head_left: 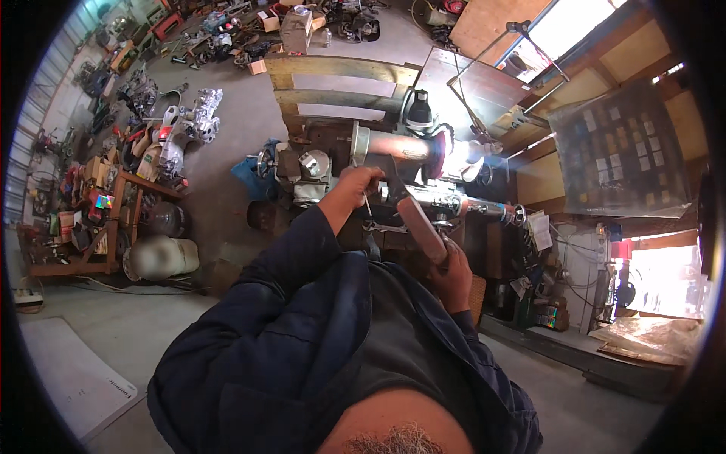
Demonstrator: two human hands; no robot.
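My left hand [358, 187] is closed at the front of a lathe-like machine, beside the dark upper end of a long bar; a thin light rod shows below its fingers, and what they grip is unclear. My right hand [451, 268] grips the lower end of this long bar [420, 227], which has a pale reddish block-like section and slants up toward the left. Behind them are a horizontal metal cylinder [395, 148] with a dark red disc [441, 155], and a lower shaft [469, 206] with a handwheel at its right end.
A wooden pallet [340, 72] stands behind the machine. Metal parts [197, 121] and a wooden rack [83, 268] crowd the left, near a pale plastic container [166, 259]. A panel of labelled pockets [616, 151] hangs at right. A white board [68, 371] lies on the floor at lower left.
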